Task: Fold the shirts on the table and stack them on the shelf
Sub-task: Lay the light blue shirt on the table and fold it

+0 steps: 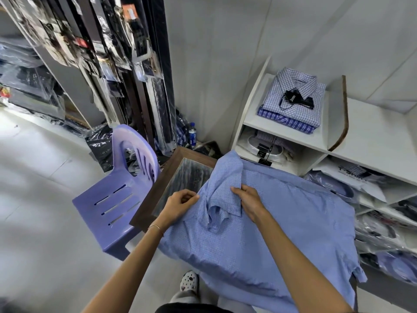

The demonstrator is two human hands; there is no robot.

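Shirt pinched by L hand fingers, R hand gripping sleeve; box reads "T-SHIRT".

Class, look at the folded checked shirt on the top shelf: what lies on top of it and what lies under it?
On the checked shirt lies a black tag on a cord. Under it is a blue striped shirt, only its front edge showing; the rest is covered.

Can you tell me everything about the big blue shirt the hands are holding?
The blue shirt is light blue with a tiny check, in thin, crumpled cloth. It lies spread over the table, its lower part hanging off the near edge. One sleeve is folded in across it. The left hand pinches its edge; the right hand holds the folded sleeve.
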